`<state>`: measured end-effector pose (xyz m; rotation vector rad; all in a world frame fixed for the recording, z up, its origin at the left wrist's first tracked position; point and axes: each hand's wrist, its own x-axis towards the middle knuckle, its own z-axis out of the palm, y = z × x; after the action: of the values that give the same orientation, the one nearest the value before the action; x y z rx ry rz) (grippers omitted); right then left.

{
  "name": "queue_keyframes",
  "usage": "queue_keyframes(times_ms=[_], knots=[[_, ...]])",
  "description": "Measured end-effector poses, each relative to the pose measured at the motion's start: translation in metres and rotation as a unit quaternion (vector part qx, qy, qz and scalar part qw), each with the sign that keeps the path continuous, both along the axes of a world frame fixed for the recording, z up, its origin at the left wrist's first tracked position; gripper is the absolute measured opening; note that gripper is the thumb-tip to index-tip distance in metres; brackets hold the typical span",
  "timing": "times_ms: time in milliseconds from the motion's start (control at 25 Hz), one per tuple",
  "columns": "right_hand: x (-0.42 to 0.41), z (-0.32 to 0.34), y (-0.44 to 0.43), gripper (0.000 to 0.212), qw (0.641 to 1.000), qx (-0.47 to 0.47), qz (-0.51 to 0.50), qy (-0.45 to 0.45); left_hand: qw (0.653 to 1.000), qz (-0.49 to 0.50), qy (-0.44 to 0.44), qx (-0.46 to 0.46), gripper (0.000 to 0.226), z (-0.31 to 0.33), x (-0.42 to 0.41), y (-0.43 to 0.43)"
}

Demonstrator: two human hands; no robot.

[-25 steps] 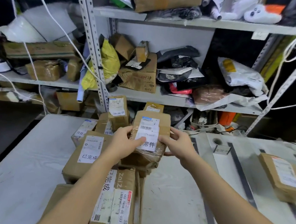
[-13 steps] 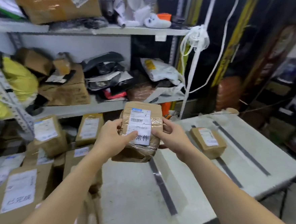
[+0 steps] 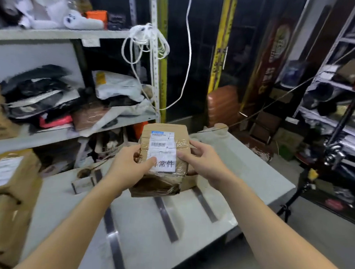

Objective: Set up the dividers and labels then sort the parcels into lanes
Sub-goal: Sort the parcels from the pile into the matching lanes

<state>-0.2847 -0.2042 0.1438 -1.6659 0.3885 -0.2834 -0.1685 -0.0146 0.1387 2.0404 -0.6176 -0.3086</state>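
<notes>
- Parcel (image 3: 162,160): a brown cardboard box wrapped in clear tape, held in the air above the grey table (image 3: 243,170), its labelled face turned toward the camera.
- Left hand (image 3: 128,168): closed on the parcel's left edge, thumb lying across the white label (image 3: 164,154), the other fingers hidden behind the box.
- Right hand (image 3: 202,161): closed on the right edge, thumb on the front face, fingers wrapped around the side.
- Position: the parcel sits between the two hands, touching both, clear of the table surface.
- Handling, as a judgement: the box looks light and fairly stiff, though its lower edge is crumpled and may give under pressure; the glossy tape may be slippery, so opposite side edges offer the surest hold.
- Dark divider strips (image 3: 165,219): laid across the table below the parcel, marking lanes.
- A second parcel (image 3: 188,182): mostly hidden behind the held one, resting on the table.
- Unsorted parcels (image 3: 3,206): stacked at the left, well apart from the hands.
</notes>
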Motion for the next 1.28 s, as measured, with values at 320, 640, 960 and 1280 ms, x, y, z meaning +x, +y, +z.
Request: queue_keyframes(times_ms=[320, 640, 960, 1280], knots=[[-0.035, 0.014, -0.158, 0.032, 0.999, -0.001, -0.005, 0.037, 0.999, -0.023, 0.043, -0.021, 0.040, 0.000, -0.036, -0.157], [-0.015, -0.016, -0.288, 0.039, 0.992, -0.030, -0.060, 0.106, 0.996, -0.071, 0.053, -0.007, 0.059, -0.058, 0.000, -0.293], [0.031, -0.076, -0.373, 0.039, 0.984, -0.007, 0.008, 0.180, 0.993, -0.016, 0.102, 0.056, 0.049, -0.112, 0.007, -0.356], [0.089, -0.128, -0.397, 0.045, 0.973, 0.024, 0.120, 0.196, 0.976, 0.136, 0.132, 0.108, 0.051, -0.150, 0.012, -0.378]])
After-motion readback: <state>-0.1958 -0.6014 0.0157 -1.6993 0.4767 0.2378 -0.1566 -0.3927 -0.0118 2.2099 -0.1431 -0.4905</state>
